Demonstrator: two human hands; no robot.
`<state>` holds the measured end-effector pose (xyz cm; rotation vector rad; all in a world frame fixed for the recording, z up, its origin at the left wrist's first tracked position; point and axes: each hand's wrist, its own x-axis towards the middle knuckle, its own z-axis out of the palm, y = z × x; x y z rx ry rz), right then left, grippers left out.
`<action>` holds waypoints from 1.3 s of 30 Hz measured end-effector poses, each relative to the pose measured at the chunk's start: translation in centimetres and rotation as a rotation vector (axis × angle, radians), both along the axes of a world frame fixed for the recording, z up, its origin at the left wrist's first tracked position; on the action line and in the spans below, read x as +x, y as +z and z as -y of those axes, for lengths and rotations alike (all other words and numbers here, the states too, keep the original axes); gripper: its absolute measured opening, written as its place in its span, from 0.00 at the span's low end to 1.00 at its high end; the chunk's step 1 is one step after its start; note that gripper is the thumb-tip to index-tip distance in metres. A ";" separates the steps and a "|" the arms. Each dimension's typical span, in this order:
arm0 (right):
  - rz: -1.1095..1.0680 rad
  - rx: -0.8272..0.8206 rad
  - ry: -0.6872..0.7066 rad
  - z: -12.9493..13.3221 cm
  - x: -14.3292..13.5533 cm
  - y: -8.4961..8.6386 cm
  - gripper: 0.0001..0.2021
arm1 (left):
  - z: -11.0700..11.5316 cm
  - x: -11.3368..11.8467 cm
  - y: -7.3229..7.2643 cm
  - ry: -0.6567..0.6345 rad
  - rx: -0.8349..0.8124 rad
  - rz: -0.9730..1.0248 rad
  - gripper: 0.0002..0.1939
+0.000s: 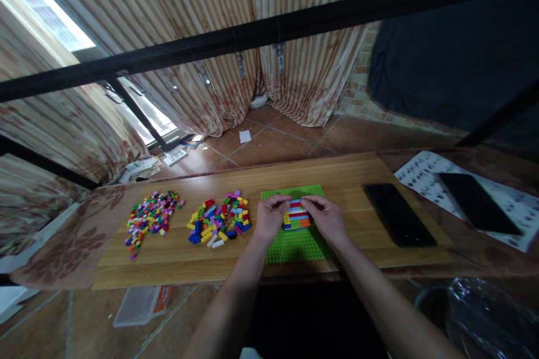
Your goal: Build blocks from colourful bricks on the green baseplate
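Note:
A block of building bricks [298, 215] in red, white, blue, yellow and orange rows lies on the green baseplate [295, 249]. My left hand [269, 219] pinches at its far left corner, with thumb and fingertips closed together. At the far right corner, my right hand [326, 217] grips in the same way, its fingertips partly covering the top row. Whether a separate small brick sits between the fingers cannot be made out. To the left of the baseplate lies a loose pile of larger bricks [219, 221] in many colours.
Farther left on the wooden board [177, 266] is a heap of tiny coloured pieces [154, 214]. A black phone [398, 214] lies on the right, beside a printed sheet [429, 165] under a dark tablet [478, 202]. A black metal bar [236, 33] crosses beyond the board.

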<state>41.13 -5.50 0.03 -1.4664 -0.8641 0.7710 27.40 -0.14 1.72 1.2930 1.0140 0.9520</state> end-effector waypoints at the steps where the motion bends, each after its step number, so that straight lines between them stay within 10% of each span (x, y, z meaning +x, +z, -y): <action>1: 0.000 0.001 0.001 0.0 0.0 0.0 0.15 | 0.0 0.0 0.0 -0.002 0.003 0.000 0.09; 39: -0.037 -0.049 0.051 -0.4 0.5 0.1 0.21 | 0.0 0.8 -0.4 0.090 0.028 -0.015 0.07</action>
